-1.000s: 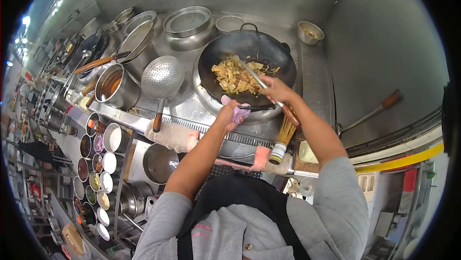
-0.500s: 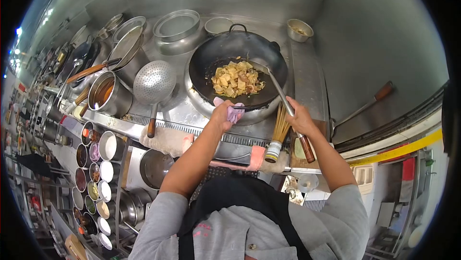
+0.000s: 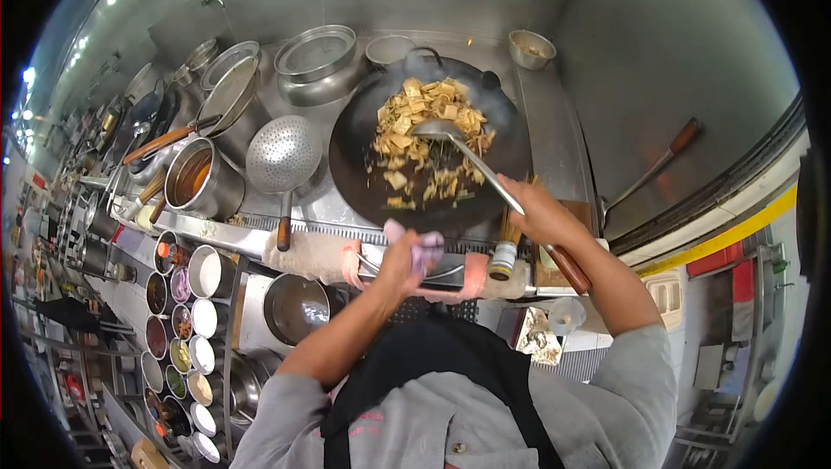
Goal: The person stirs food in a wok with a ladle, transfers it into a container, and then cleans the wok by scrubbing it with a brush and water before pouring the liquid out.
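My left hand is closed round a purple cloth at the near edge of a big black wok; the grip under the cloth is hidden. The wok tilts towards me, and light smoke or steam rises from it. My right hand grips the long metal shaft of a wok ladle above its brown wooden end. The ladle's bowl rests over flat noodle pieces with greens and brown bits, which are heaped towards the far side and scattered nearer me.
Left of the wok lie a perforated skimmer, a pot with orange-brown liquid and a lidded pot. A small metal bowl stands back right. A bamboo wok brush lies by my right hand. Several ingredient tubs stand lower left.
My left hand has pulled the wok nearer and tipped it; the noodles have spread and shifted to the far side. My right hand has moved slightly right, and the ladle now lies over the food.
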A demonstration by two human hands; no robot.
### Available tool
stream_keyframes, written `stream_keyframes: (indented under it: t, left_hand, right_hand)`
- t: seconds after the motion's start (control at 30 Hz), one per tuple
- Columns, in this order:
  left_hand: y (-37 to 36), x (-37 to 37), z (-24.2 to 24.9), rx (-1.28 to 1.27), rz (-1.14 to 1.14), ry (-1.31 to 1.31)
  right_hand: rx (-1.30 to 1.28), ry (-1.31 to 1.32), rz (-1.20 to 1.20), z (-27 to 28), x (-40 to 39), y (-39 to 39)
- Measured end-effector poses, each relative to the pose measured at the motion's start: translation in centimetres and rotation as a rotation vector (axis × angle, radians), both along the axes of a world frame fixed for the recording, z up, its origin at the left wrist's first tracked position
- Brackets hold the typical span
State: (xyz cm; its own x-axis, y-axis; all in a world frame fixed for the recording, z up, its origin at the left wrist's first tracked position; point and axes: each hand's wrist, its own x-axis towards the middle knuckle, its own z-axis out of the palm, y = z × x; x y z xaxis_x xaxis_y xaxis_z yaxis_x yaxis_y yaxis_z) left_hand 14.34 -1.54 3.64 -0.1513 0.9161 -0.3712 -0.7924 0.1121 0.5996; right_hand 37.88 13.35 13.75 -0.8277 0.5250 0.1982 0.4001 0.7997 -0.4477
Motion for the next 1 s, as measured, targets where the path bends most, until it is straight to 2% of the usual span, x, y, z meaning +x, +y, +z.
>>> stream_keyframes:
  t: [0.03, 0.07, 0.1, 0.17, 0.23, 0.27, 0.37, 0.4, 0.47, 0.5, 0.53, 0.63, 0.67, 0.77, 0.8, 0.9, 0.93, 0.97, 1.0]
  left_hand:
    - [-1.7, 0.8, 1.3, 0.023, 0.042, 0.004]
    - [-1.7, 0.1, 1.3, 0.010, -0.016, 0.031]
    - [-0.3, -0.9, 0.4, 0.006, 0.027, -0.060]
    - [3.6, -3.5, 1.7, 0.024, -0.031, -0.112]
    - [6.2, -3.8, 3.6, -0.040, 0.038, -0.113]
    - [7.0, -4.1, 1.5, -0.020, 0.015, -0.130]
    - [2.4, -1.8, -1.4, -0.010, -0.025, 0.029]
    - [0.0, -1.0, -1.2, -0.002, -0.059, 0.003]
    - [-2.6, -0.2, 1.7, -0.047, -0.077, -0.001]
    - [-1.5, -1.1, 0.6, -0.049, -0.044, 0.005]
    - [0.3, -1.9, 1.0, -0.035, -0.034, -0.037]
    - [6.6, -5.2, 3.5, -0.045, -0.093, -0.232]
    - [7.7, -5.4, 2.7, -0.029, -0.044, -0.117]
    - [6.4, -5.4, -2.4, 0.033, -0.055, 0.008]
    - [3.6, -4.1, -3.0, 0.050, -0.041, 0.016]
    - [-2.4, -1.1, 0.2, 0.089, -0.061, 0.041]
    - [-2.1, -1.6, -0.4, 0.001, -0.063, 0.108]
    - [-0.7, -2.7, -1.4, 0.036, -0.012, 0.016]
    - [0.9, -3.7, 0.1, 0.004, 0.008, 0.029]
  right_hand:
    - [-0.093, -0.020, 0.002, 1.2, 0.0, -0.7]
    - [-0.195, -0.048, 0.003, 3.4, 0.7, -2.4]
    - [-0.229, -0.081, 0.013, 4.1, 0.6, -2.8]
    - [-0.294, -0.150, 0.031, 5.3, 0.6, -3.6]
    - [-0.092, -0.145, 0.090, 1.8, -0.9, -1.0]
    - [0.012, -0.067, 0.089, 0.4, -2.0, 0.0]
    - [0.063, -0.011, -0.038, -1.3, -3.2, 1.1]
    - [-0.007, -0.072, -0.073, 1.3, -2.5, -1.1]
    - [0.045, 0.057, 0.072, 0.7, -0.3, -1.4]
    - [0.058, 0.109, 0.147, 0.5, 0.8, -1.9]
    - [-0.218, -0.037, 0.063, 4.0, 0.7, -4.3]
    - [-0.187, -0.230, 0.036, 5.6, -1.9, -4.5]
    - [-0.065, -0.156, 0.064, 2.4, -2.8, -2.0]
    - [-0.084, -0.112, -0.090, 0.4, -3.6, -2.0]
    - [0.040, 0.085, 0.007, -0.9, -2.0, -2.2]
    - [-0.362, 0.144, -0.181, 2.8, 3.1, -6.4]
    - [-0.520, 0.194, -0.237, 3.3, 4.6, -7.1]
    - [-0.690, 0.245, -0.297, 2.9, 5.4, -8.0]
    - [-0.722, 0.324, -0.328, 2.3, 5.2, -7.9]
